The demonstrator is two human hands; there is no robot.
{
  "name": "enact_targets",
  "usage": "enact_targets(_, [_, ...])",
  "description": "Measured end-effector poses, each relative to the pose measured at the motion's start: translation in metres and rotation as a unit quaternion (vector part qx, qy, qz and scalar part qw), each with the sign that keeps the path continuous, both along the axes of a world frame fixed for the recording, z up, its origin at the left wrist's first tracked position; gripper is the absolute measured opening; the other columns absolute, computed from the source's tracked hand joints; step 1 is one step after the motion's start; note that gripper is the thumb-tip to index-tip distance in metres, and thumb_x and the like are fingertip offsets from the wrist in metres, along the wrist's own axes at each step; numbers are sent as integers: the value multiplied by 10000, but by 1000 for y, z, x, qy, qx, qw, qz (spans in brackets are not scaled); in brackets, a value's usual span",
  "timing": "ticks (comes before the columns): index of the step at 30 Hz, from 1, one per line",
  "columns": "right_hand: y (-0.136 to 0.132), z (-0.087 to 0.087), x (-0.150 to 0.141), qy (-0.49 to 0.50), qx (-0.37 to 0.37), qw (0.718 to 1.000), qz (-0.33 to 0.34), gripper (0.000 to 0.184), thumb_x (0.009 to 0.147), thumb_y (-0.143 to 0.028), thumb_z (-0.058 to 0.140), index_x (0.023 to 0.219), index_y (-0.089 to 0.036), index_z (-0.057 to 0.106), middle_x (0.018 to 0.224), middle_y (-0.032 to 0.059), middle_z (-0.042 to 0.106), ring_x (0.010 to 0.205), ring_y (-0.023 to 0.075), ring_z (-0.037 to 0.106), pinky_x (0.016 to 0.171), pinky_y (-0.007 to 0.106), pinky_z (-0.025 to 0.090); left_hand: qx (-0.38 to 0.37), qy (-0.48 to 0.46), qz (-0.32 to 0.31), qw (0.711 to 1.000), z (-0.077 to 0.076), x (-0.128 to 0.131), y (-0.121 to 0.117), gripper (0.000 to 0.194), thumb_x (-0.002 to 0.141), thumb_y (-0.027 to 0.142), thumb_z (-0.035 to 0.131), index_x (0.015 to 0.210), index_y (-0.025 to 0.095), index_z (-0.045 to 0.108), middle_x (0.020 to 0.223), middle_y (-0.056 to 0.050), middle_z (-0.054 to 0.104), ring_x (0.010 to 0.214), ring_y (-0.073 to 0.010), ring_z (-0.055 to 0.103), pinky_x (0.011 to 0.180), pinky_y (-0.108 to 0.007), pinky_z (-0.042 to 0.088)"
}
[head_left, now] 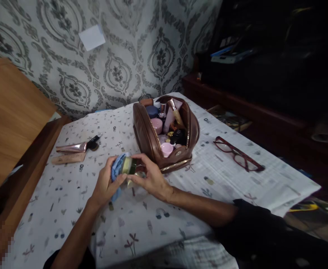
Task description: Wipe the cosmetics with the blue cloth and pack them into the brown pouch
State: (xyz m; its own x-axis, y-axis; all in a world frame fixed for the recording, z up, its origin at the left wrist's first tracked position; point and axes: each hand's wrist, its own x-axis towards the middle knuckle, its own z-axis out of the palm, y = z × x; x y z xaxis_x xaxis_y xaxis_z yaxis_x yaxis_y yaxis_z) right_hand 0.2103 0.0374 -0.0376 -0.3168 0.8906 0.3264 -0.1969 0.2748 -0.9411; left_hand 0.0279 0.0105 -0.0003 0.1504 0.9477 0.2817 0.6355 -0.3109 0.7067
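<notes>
My left hand [107, 183] is closed around a bunched blue cloth [117, 168], which presses against one end of a small jar [127, 165]. The jar has a pale yellow-green band and a dark part towards the right. Gripping its other end is my right hand [154, 181], with fingers and thumb around it. A gold-coloured piece [132, 182] shows just below the right fingers; I cannot tell whether it belongs to the jar. Behind the hands stands an open brown cosmetic bag [147, 144], filled with several jars, tubes and bottles, among them a pink-lidded jar [167, 149].
On the left of the patterned cloth [149, 239] lie a shiny pink tube [72, 147], a beige tube [68, 158] and a small black item [93, 142]. Red-framed glasses [238, 154] lie at the right. A wooden panel [15, 123] borders the left, a papered wall the back.
</notes>
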Motion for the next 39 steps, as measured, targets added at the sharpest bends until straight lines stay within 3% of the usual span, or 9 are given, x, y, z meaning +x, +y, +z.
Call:
enact_targets(5, [-1, -4, -2, -24, 41, 999, -17, 477, 746, -283, 781, 1161, -210, 556, 1062, 40, 632, 897, 163, 630, 830, 312, 548, -53, -70, -15, 996, -4, -1, 2, 474, 914, 485, 582, 1297, 210, 531, 1129, -78, 662, 994, -213, 641, 865, -299, 512])
enact_targets(12, [-2, -2, 0, -70, 124, 988, -60, 457, 769, -251, 779, 1184, -216, 592, 992, 33, 605, 739, 134, 562, 682, 270, 527, -53, -155, -6, 986, -7, 8, 6, 445, 955, 586, 457, 871, 177, 609, 778, -5, 584, 739, -148, 548, 698, -239, 476])
enact_targets(15, [-2, 4, 3, -87, 146, 983, -65, 447, 783, -279, 779, 1183, -214, 590, 992, 48, 608, 841, 176, 584, 748, 305, 529, -45, -129, 21, 990, -7, 9, 3, 457, 972, 570, 423, 767, 182, 549, 691, 20, 493, 663, -129, 480, 631, -227, 433])
enact_targets(19, [-4, 5, 3, -83, 168, 980, -63, 402, 799, -284, 748, 1147, -206, 562, 1052, 68, 625, 971, 212, 604, 863, 345, 510, 20, -50, 46, 997, -8, 5, -1, 344, 976, 481, 447, 990, 178, 610, 819, -9, 613, 751, -150, 567, 707, -252, 467])
enact_targets(22, [-5, 3, 1, -95, 177, 978, -61, 383, 782, -317, 741, 1096, -206, 552, 1018, 64, 627, 943, 210, 606, 839, 339, 509, 119, 15, 5, 993, -8, 0, -3, 365, 929, 459, 519, 1129, 166, 608, 966, -58, 667, 851, -184, 625, 765, -289, 499])
enact_targets(25, [-6, 5, 1, -104, 152, 981, -64, 359, 744, -363, 758, 992, -204, 553, 891, 25, 605, 814, 178, 586, 737, 295, 500, 193, 65, -36, 978, -6, 0, -4, 323, 928, 401, 527, 1113, 153, 621, 957, -75, 656, 857, -191, 632, 752, -297, 508])
enact_targets(29, [-9, 12, 2, -95, 65, 993, -27, 395, 735, -423, 760, 990, -201, 556, 800, -19, 584, 679, 127, 532, 611, 240, 450, 256, 89, -11, 962, -1, 7, -5, 183, 954, 260, 491, 1029, 166, 628, 916, -56, 643, 841, -169, 621, 755, -282, 501])
enact_targets(34, [-15, 23, 5, -48, 37, 998, 30, 419, 749, -425, 756, 1047, -197, 569, 835, -15, 591, 702, 116, 537, 603, 220, 448, 259, 34, 19, 965, 6, 13, -7, 100, 951, 182, 505, 892, 189, 586, 851, -15, 609, 805, -138, 597, 742, -256, 478])
enact_targets(39, [-22, 43, 24, -51, 168, 984, 15, 446, 796, -370, 762, 1157, -206, 557, 947, 16, 629, 775, 131, 582, 705, 249, 521, 208, -58, 11, 976, 29, 30, -10, 187, 985, 253, 468, 843, 204, 581, 821, -2, 599, 801, -139, 587, 735, -254, 472])
